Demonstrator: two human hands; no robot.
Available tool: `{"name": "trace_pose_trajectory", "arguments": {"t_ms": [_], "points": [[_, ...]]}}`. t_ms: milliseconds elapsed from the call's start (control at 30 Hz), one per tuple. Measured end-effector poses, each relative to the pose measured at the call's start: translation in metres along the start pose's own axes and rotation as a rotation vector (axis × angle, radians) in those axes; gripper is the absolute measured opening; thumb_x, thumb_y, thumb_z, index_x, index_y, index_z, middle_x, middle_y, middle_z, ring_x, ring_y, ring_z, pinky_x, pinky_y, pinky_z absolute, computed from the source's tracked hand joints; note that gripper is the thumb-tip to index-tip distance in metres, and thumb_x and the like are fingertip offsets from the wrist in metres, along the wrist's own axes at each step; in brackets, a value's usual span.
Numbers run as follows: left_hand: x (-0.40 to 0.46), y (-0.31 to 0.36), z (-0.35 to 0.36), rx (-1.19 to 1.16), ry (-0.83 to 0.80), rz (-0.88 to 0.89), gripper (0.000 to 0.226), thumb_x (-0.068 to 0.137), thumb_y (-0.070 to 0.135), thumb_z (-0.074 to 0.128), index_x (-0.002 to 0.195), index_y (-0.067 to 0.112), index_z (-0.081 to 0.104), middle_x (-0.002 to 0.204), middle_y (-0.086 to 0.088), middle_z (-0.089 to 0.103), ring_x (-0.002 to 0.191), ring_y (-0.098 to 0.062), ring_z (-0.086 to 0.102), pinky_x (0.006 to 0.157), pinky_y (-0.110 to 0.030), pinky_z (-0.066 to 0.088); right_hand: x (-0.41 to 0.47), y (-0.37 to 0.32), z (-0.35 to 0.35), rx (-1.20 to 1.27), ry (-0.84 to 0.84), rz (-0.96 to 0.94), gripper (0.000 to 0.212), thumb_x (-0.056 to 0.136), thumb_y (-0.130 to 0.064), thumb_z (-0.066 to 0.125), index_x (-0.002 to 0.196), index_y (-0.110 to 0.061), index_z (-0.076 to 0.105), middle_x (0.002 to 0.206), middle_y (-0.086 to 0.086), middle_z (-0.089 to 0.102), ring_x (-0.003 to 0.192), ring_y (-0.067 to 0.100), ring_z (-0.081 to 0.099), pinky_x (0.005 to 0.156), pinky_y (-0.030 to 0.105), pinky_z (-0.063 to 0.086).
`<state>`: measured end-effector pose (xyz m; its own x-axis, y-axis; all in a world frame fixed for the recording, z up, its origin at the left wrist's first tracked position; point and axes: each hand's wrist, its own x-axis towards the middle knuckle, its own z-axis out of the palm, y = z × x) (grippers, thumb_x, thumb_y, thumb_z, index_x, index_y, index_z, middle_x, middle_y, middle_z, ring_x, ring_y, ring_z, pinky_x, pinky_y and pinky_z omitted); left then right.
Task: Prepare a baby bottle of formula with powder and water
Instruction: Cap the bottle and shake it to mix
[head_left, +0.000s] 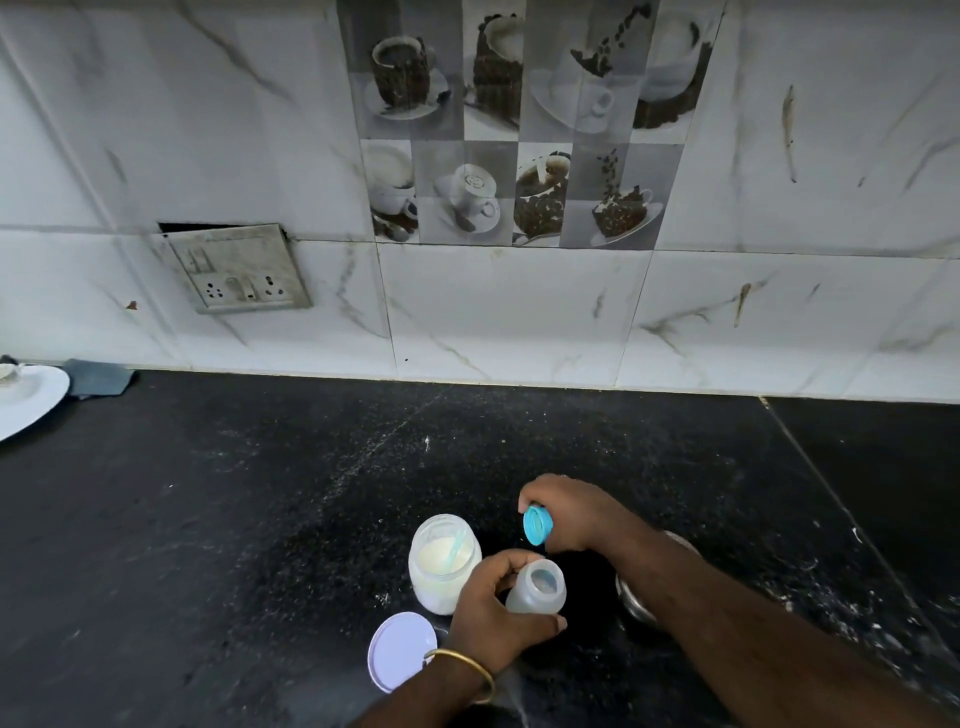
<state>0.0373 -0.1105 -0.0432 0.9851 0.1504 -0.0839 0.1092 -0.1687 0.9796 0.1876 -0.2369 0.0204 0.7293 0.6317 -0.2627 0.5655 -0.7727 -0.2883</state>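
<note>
You have the baby bottle (537, 587) open, so it looks like you are about to put things in or close it up. Your left hand (493, 618) wraps around the bottle and keeps it on the black counter (260, 519). Your right hand (566, 512) pinches the blue cap (537, 526) just above it. The powder jar (444, 564) stands open, touching your left hand, scoop inside. Next you likely need the powder, so put the cap down first.

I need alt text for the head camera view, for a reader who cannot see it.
A person's left hand grips an open translucent plastic baby bottle on a black stone counter, while the right hand holds its blue ring cap above. Beside the bottle stand an open glass jar of white powder and its round white lid.
</note>
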Motion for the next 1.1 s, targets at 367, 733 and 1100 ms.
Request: {"name": "trace_pose_trajectory", "arguments": {"t_ms": [367, 733, 1100], "points": [[0.005, 0.025, 0.012, -0.145, -0.046, -0.043, 0.057, 0.045, 0.021, 0.089, 0.098, 0.025, 0.067, 0.098, 0.001, 0.074, 0.089, -0.011, 0.067, 0.071, -0.017, 0.052, -0.099, -0.012, -0.084, 0.189, 0.022, -0.015, 0.062, 0.072, -0.017, 0.082, 0.127, -0.037, 0.061, 0.117, -0.018, 0.047, 0.106, 0.002, 0.052, 0.092, 0.025, 0.05], [0.01, 0.036, 0.032, -0.181, -0.088, -0.016, 0.057, 0.044, 0.024, 0.09, 0.097, 0.029, 0.069, 0.095, -0.001, 0.076, 0.085, -0.009, 0.07, 0.075, -0.024, 0.054, -0.123, -0.032, -0.086, -0.031, -0.029, -0.15, 0.042, 0.077, -0.021, 0.077, 0.111, -0.039, 0.061, 0.112, -0.016, 0.059, 0.099, 0.002, 0.056, 0.077, 0.025, 0.05], [0.014, 0.041, 0.032, -0.207, -0.105, -0.006, 0.051, 0.051, 0.015, 0.09, 0.096, 0.032, 0.072, 0.098, -0.003, 0.076, 0.09, -0.015, 0.072, 0.079, -0.027, 0.057, -0.115, -0.042, -0.085, -0.286, 0.023, -0.031, 0.042, 0.076, -0.051, 0.073, 0.111, -0.034, 0.059, 0.108, -0.01, 0.062, 0.097, 0.014, 0.059, 0.075, 0.035, 0.051]]}}
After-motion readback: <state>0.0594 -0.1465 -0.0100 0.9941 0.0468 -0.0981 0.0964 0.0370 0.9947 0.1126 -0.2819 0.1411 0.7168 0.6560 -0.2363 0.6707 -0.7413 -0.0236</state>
